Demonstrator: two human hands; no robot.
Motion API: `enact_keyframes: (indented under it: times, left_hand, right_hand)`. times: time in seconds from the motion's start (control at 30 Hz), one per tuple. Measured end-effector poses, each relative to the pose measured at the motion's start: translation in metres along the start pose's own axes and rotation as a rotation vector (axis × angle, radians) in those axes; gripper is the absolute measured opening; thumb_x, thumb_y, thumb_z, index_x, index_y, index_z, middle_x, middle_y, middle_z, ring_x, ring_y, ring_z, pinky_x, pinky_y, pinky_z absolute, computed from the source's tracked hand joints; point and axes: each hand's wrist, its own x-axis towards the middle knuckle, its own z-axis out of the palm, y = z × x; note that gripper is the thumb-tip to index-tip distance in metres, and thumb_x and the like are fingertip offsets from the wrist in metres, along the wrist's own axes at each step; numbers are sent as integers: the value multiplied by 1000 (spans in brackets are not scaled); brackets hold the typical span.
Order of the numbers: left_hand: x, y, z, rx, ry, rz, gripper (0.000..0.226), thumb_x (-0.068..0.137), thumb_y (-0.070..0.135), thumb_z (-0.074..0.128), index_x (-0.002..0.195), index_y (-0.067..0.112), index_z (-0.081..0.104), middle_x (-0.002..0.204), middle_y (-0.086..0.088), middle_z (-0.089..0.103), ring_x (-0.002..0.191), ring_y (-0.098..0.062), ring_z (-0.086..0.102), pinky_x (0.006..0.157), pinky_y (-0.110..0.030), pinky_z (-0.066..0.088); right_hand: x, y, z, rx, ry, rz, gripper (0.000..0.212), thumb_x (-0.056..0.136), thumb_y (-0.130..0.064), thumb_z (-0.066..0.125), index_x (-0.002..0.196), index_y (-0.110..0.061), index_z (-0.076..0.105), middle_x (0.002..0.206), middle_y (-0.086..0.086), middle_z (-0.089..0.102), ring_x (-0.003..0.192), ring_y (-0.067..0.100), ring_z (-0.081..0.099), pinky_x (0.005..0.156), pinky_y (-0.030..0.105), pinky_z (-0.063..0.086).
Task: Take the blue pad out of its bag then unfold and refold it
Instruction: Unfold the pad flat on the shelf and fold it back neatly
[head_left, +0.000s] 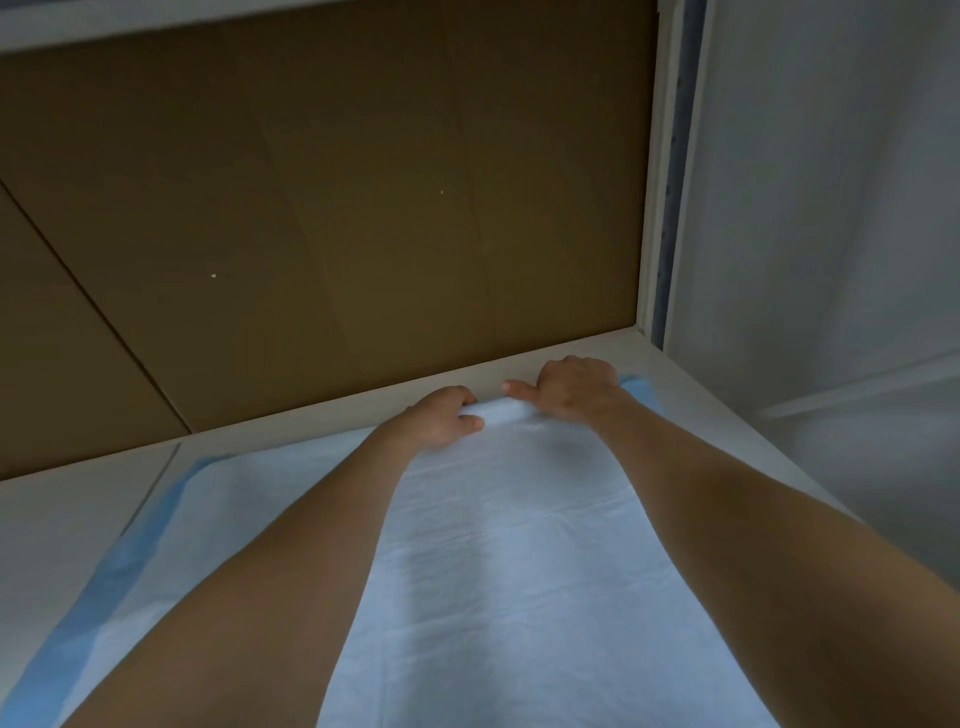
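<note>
White worktop (62, 519) carries one blue pad (519, 545). At its 12 o'clock edge, two hands, left hand (441, 418) and right hand (571, 389), each grip it with curled fingers.

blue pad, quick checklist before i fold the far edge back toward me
1. Out of bag: ok, blue pad lies spread on the white table.
2. Left hand grip on far edge: ok, fingers curled round it.
3. Right hand grip on far edge: ok.
4. Pad flat between the arms: ok, light creases only.
5. Near edge position: cannot tell, out of frame.
</note>
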Motion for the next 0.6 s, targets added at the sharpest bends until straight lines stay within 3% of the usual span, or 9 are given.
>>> enact_keyframes:
  times: [0.17,0.33,0.6]
  left_hand:
    - [7,-1,8,18,6,-20,31,95,31,52,120,13,53,121,-7,55,112,-26,53,100,-40,40]
    - [12,-5,20,27,58,-18,33,93,30,55,121,12,53,124,-10,53,114,-27,52,99,-41,42]
    - [8,-2,22,134,145,-90,42,94,41,52,129,19,49,132,-9,41,126,-27,39,103,-42,34]
  right_hand:
    - [9,1,13,-21,6,21,72,93,-69,18,112,-14,62,110,7,63,105,24,57,82,35,36]
    - [18,-2,27,-5,-17,76,61,98,-58,20,124,-14,54,124,10,57,118,27,49,98,42,33]
    - [19,-12,33,-61,33,180,61,99,-56,21,136,-14,46,139,14,41,128,31,35,102,46,31]
